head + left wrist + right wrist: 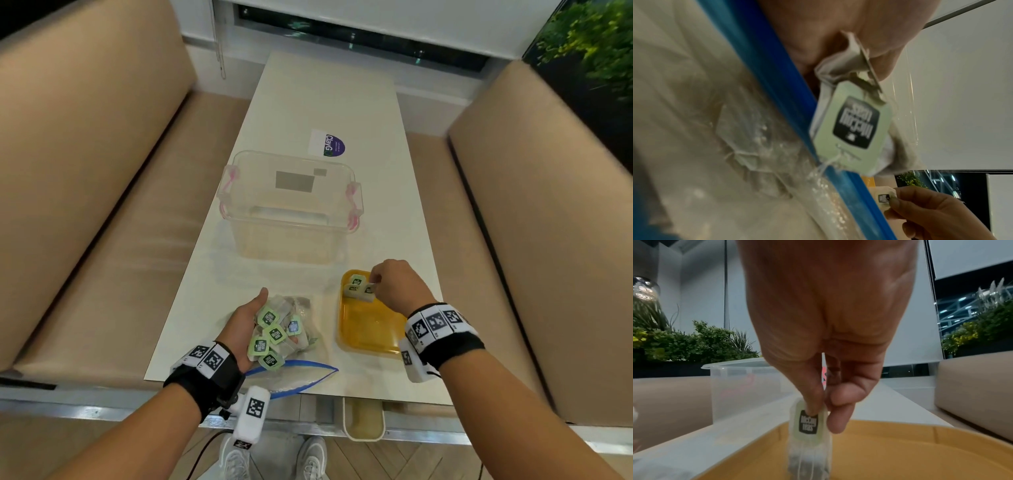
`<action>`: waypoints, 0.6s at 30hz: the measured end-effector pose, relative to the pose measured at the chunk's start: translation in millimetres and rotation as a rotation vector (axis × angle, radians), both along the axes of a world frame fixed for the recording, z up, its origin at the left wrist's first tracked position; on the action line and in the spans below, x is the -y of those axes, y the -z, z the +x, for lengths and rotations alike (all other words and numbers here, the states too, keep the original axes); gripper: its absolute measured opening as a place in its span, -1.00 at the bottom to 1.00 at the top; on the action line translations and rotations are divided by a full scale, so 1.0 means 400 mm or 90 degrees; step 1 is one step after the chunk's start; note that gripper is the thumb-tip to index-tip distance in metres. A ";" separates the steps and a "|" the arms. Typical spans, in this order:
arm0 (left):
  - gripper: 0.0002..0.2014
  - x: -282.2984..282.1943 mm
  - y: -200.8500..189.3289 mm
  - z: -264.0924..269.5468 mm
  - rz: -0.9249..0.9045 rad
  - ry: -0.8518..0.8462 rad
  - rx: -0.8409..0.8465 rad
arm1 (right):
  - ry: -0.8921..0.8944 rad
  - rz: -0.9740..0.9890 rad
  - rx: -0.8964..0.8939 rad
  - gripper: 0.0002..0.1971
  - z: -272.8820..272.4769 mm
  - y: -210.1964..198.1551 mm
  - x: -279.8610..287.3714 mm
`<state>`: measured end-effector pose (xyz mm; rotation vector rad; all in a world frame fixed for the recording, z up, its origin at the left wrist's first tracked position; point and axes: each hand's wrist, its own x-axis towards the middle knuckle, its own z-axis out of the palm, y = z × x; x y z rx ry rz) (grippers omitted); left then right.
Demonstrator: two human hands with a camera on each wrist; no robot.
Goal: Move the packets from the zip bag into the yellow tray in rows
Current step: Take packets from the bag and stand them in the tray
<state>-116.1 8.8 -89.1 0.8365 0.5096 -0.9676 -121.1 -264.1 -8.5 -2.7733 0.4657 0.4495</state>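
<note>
A clear zip bag (pixel 297 374) with a blue zip lies at the near edge of the table, its mouth towards me. My left hand (pixel 246 325) lies palm up along its left side and holds it, with several green-tagged tea packets (pixel 274 334) heaped against the palm; the fingers are hidden. Close up, a tagged packet (pixel 854 125) sits against the blue zip (pixel 777 91). The yellow tray (pixel 370 329) lies to the right. My right hand (pixel 373 285) pinches one packet (pixel 808 423) upright over the tray's far left corner, beside two packets (pixel 354 285) lying there.
A clear plastic box (pixel 284 240) with pink latches stands behind the bag and tray. Farther back a purple and white sticker (pixel 327 144) lies on the white table (pixel 308 102). Beige benches (pixel 85 171) flank both sides. A small white bin (pixel 363 423) hangs under the near edge.
</note>
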 end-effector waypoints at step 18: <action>-0.40 -0.008 0.013 0.000 -0.013 0.000 -0.008 | 0.030 0.010 0.069 -0.71 -0.024 0.020 -0.005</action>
